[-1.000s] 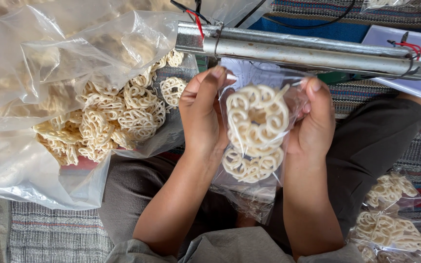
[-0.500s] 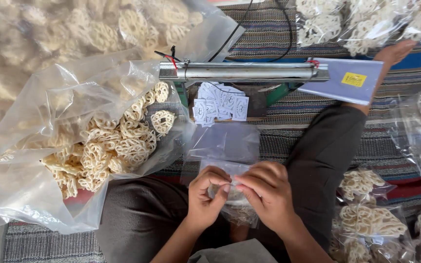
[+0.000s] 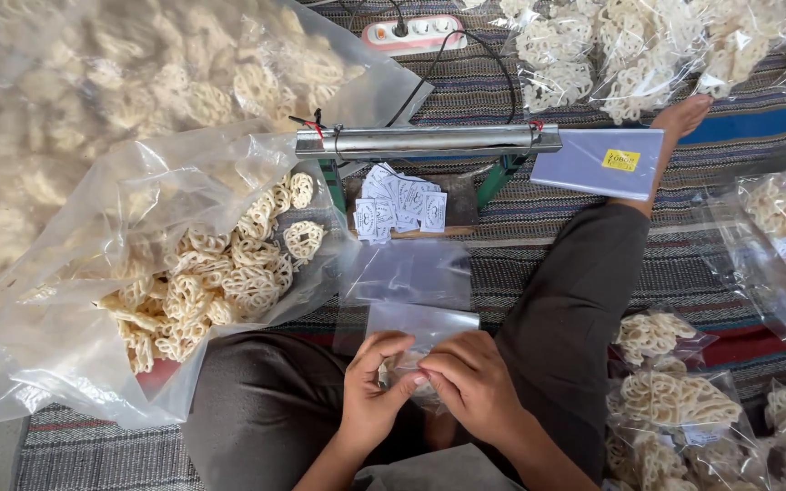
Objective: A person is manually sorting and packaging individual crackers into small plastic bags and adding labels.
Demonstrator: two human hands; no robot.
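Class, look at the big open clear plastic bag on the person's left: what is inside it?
The big clear plastic bag holds a heap of pale, lacy ring-shaped crackers. Folds of plastic hide how far the heap reaches back.

The crackers [image 3: 220,282] are pale cream-yellow with a looped lattice pattern, lying in a clear, glossy plastic bag [image 3: 65,364], and the small bag [image 3: 420,323] at the fingers is clear too. The mat [image 3: 502,214] is woven in thin stripes of grey, blue and brown with a red band, while the trousers [image 3: 575,291] are plain dark grey. The sealer bar [image 3: 425,141] is shiny silver on green legs, the labels [image 3: 398,205] white with dark print, the power strip [image 3: 411,32] white with a red switch
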